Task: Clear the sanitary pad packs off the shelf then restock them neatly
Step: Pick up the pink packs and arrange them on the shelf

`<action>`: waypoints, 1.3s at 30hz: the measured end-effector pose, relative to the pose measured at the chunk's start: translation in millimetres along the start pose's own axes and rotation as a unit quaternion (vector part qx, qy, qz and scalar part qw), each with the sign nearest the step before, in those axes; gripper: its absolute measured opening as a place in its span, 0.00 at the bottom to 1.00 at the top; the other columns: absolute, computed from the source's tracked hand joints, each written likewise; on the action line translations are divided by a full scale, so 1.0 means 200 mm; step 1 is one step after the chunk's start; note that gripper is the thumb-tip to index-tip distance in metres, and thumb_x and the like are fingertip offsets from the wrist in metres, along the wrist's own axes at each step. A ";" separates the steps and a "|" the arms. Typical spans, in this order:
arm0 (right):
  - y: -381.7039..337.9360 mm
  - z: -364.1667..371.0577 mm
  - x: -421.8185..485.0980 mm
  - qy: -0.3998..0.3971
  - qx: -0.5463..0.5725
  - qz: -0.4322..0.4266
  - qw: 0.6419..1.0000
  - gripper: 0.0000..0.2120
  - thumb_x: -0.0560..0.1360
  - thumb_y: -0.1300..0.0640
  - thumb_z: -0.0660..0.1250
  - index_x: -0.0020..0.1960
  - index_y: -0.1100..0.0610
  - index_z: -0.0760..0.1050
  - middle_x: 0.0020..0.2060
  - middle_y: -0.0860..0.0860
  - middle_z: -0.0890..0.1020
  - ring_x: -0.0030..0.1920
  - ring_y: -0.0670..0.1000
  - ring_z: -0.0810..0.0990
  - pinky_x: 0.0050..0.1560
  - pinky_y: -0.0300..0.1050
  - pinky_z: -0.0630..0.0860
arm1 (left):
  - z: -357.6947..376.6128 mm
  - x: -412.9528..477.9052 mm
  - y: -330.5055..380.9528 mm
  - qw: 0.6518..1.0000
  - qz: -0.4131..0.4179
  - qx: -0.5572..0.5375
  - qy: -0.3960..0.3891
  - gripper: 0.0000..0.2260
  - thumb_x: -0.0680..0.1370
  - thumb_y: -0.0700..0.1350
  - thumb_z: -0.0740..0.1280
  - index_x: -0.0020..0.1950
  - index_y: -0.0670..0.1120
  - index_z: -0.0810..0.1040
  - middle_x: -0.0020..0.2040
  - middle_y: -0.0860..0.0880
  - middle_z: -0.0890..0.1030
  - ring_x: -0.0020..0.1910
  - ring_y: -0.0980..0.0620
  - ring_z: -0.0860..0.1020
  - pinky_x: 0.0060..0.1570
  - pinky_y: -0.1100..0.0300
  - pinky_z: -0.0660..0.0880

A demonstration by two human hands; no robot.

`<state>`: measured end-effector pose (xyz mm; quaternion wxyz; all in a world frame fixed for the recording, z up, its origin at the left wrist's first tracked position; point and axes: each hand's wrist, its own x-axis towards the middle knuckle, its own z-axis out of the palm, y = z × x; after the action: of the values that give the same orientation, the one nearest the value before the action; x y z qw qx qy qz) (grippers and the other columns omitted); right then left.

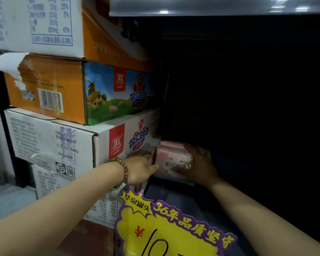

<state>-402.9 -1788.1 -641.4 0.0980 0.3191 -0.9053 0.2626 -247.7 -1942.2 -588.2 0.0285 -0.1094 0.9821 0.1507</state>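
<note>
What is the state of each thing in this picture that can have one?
pad packs: upright on the shelf, squeezed between both hands
left hand: straight fingers pressing the packs' left side
right hand: gripping the packs' right side, thumb across front
orange box: stacked, covering torn

Dim, black shelf recess (248, 89) — glare above, blurred edges.
</note>
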 end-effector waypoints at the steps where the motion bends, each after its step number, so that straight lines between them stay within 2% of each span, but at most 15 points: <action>1: 0.00 -0.01 0.00 -0.016 0.009 0.005 1.000 0.43 0.68 0.43 0.75 0.75 0.50 0.58 0.73 0.51 0.61 0.73 0.54 0.53 0.65 0.35 0.55 | 0.00 0.00 0.00 1.000 -0.002 -0.004 0.001 0.28 0.83 0.55 0.50 0.78 0.44 0.47 0.79 0.47 0.47 0.77 0.51 0.47 0.74 0.59 0.47; 6: -0.06 -0.15 -0.06 -0.057 0.019 0.041 0.997 0.42 0.69 0.36 0.70 0.76 0.51 0.58 0.75 0.53 0.61 0.75 0.56 0.56 0.73 0.42 0.54 | 0.00 -0.03 0.02 0.999 -0.013 -0.040 0.015 0.30 0.81 0.58 0.53 0.78 0.43 0.51 0.78 0.47 0.53 0.76 0.50 0.53 0.74 0.58 0.53; 8: -0.12 -0.26 -0.13 -0.033 0.070 0.043 0.996 0.36 0.73 0.43 0.70 0.75 0.53 0.61 0.73 0.55 0.64 0.73 0.56 0.61 0.73 0.44 0.58 | -0.01 -0.08 0.03 0.998 -0.008 -0.056 0.028 0.30 0.81 0.57 0.54 0.78 0.43 0.52 0.77 0.46 0.56 0.75 0.49 0.57 0.72 0.59 0.57; 10: -0.19 -0.39 -0.25 -0.017 0.118 0.022 0.993 0.28 0.76 0.50 0.67 0.74 0.54 0.64 0.72 0.53 0.65 0.71 0.53 0.65 0.68 0.35 0.60 | -0.05 -0.15 0.04 0.996 -0.005 -0.078 0.038 0.30 0.81 0.57 0.55 0.77 0.43 0.53 0.76 0.44 0.61 0.73 0.48 0.63 0.70 0.57 0.63; 13: -0.29 -0.55 -0.50 -0.013 0.136 -0.032 0.990 0.23 0.78 0.51 0.64 0.71 0.55 0.67 0.70 0.51 0.67 0.70 0.47 0.65 0.56 0.22 0.55 | -0.12 -0.30 0.08 0.992 0.016 -0.109 0.064 0.29 0.81 0.56 0.56 0.77 0.43 0.53 0.74 0.42 0.65 0.70 0.46 0.68 0.67 0.56 0.67; 16: -0.40 -0.59 -0.79 0.006 0.165 -0.106 0.981 0.18 0.77 0.53 0.66 0.66 0.51 0.71 0.65 0.48 0.71 0.65 0.37 0.65 0.58 0.16 0.53 | -0.14 -0.51 0.10 0.986 0.062 -0.110 0.107 0.28 0.80 0.54 0.57 0.77 0.45 0.54 0.75 0.49 0.61 0.73 0.51 0.63 0.70 0.61 0.61; 20: -0.42 -0.45 -1.16 -0.033 0.178 -0.121 0.976 0.19 0.76 0.46 0.66 0.66 0.43 0.70 0.71 0.42 0.64 0.71 0.39 0.61 0.71 0.33 0.56 | 0.02 -0.86 0.08 0.979 0.088 -0.095 0.158 0.25 0.80 0.54 0.59 0.75 0.47 0.61 0.72 0.49 0.67 0.70 0.52 0.65 0.65 0.64 0.61; 23: -0.41 -0.26 -1.41 -0.050 0.185 -0.120 0.974 0.19 0.76 0.46 0.66 0.66 0.42 0.70 0.72 0.41 0.63 0.72 0.38 0.59 0.70 0.31 0.56 | 0.28 -1.10 0.00 0.974 0.106 -0.099 0.173 0.29 0.75 0.63 0.57 0.72 0.49 0.67 0.67 0.50 0.72 0.66 0.53 0.68 0.62 0.67 0.62; 25: -0.39 -0.11 -1.56 -0.084 0.202 -0.086 0.972 0.19 0.77 0.50 0.67 0.66 0.42 0.69 0.71 0.39 0.61 0.71 0.35 0.58 0.66 0.23 0.52 | 0.48 -1.22 -0.06 0.976 0.084 -0.128 0.153 0.31 0.72 0.65 0.54 0.69 0.48 0.69 0.62 0.51 0.75 0.61 0.53 0.71 0.59 0.68 0.64; 28: -0.34 0.13 -1.78 -0.161 0.195 -0.005 0.968 0.19 0.78 0.50 0.65 0.68 0.46 0.69 0.70 0.42 0.62 0.72 0.40 0.58 0.64 0.26 0.52 | 0.81 -1.35 -0.15 0.982 0.013 -0.171 0.083 0.30 0.73 0.63 0.56 0.67 0.46 0.72 0.62 0.48 0.76 0.61 0.50 0.73 0.61 0.63 0.66; 30: -0.30 0.29 -1.91 -0.213 0.208 0.066 0.952 0.19 0.79 0.51 0.64 0.69 0.52 0.69 0.69 0.45 0.64 0.73 0.45 0.58 0.63 0.28 0.52 | 1.02 -1.42 -0.21 0.982 -0.050 -0.180 0.020 0.22 0.77 0.58 0.61 0.65 0.47 0.73 0.64 0.46 0.75 0.64 0.47 0.72 0.62 0.62 0.65; 33: -0.27 0.46 -2.05 -0.261 0.229 0.175 0.922 0.20 0.78 0.52 0.65 0.68 0.56 0.70 0.68 0.50 0.68 0.71 0.49 0.65 0.60 0.30 0.59 | 1.25 -1.48 -0.25 0.960 -0.130 -0.239 -0.069 0.08 0.79 0.54 0.61 0.55 0.53 0.72 0.56 0.48 0.75 0.59 0.48 0.73 0.58 0.62 0.66; 35: -0.28 0.52 -2.14 -0.277 0.278 0.270 0.879 0.22 0.77 0.53 0.66 0.68 0.59 0.68 0.65 0.52 0.72 0.62 0.49 0.74 0.52 0.30 0.68 | 1.34 -1.51 -0.25 0.945 -0.165 -0.244 -0.144 0.06 0.82 0.50 0.57 0.53 0.51 0.71 0.51 0.50 0.75 0.56 0.49 0.73 0.55 0.61 0.69; 37: -0.32 0.54 -2.25 -0.300 0.316 0.351 0.828 0.24 0.77 0.53 0.68 0.68 0.61 0.65 0.59 0.51 0.74 0.52 0.46 0.76 0.40 0.26 0.69 | 1.39 -1.53 -0.24 0.932 -0.186 -0.223 -0.216 0.16 0.82 0.54 0.54 0.65 0.47 0.69 0.62 0.48 0.74 0.63 0.45 0.73 0.60 0.59 0.69; 39: -0.33 0.59 -2.35 -0.352 0.329 0.426 0.766 0.38 0.73 0.44 0.70 0.74 0.59 0.56 0.65 0.53 0.71 0.61 0.51 0.73 0.51 0.35 0.71 | 1.38 -1.56 -0.22 0.901 -0.247 -0.206 -0.291 0.24 0.82 0.55 0.55 0.74 0.45 0.61 0.70 0.45 0.68 0.65 0.45 0.72 0.65 0.53 0.70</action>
<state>1.5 -1647.8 -876.4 -0.4604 -0.0162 -0.7774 0.4283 72.4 -1835.9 -836.9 0.3259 -0.3037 0.8186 0.3626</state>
